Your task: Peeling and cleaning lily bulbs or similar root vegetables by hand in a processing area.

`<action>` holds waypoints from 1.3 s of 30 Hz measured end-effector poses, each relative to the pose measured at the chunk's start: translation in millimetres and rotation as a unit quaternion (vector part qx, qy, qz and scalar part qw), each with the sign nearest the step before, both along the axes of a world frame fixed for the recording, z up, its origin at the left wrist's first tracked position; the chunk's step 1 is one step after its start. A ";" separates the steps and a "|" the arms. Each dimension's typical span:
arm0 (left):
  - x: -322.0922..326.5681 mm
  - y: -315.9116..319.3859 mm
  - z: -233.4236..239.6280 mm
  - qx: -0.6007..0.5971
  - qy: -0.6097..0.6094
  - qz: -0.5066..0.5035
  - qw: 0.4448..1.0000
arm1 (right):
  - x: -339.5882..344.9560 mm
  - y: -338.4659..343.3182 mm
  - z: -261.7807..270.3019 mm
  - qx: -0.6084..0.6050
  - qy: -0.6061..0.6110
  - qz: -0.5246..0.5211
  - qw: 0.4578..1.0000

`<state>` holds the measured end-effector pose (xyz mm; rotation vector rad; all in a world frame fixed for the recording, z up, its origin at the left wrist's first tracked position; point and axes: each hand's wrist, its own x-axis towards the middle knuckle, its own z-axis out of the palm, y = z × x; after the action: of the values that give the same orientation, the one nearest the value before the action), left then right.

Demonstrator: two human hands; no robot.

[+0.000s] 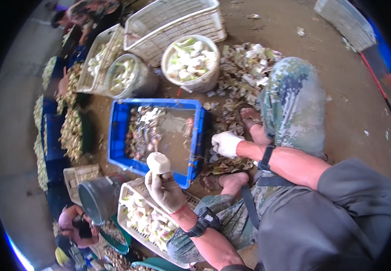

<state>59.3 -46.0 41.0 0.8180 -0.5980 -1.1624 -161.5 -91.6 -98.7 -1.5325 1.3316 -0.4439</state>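
Observation:
My left hand (165, 191), in a soiled white glove, grips a pale peeled garlic bulb (158, 163) with its fingertips. The bulb is held up over the near corner of a blue plastic tub (121, 162) of murky water with scraps of peel. My right hand (227, 144), also gloved, has its fingers curled beside the tub's right side, above loose peelings. Whether it holds something small is hidden. Below my left hand, against my leg, stands a white plastic crate (123, 214) full of garlic bulbs (148, 220) with short green stems.
Beyond the tub stand two buckets of trimmed bulbs, one white (204, 83) and one greyish (146, 79), beside a white crate (182, 25). Dry peelings (246, 67) cover the floor around my feet. A grey bucket (105, 193) and other people (80, 223) are at lower left.

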 end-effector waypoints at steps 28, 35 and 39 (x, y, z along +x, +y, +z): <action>202.2 184.4 228.5 0.361 -0.584 0.134 0.714 | 26.1 12.3 18.2 0.004 0.002 0.115 0.993; 107.1 75.3 183.4 0.103 -0.277 0.091 0.951 | 25.6 10.5 22.1 0.022 -0.006 0.136 0.990; 68.5 2.4 127.5 0.185 -0.303 0.016 0.935 | 27.0 8.3 25.4 0.052 0.040 0.191 0.979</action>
<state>127.9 -43.7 168.5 1.5340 -0.8770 -0.9979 -134.5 -83.4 -73.3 -1.6834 1.0663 -0.0696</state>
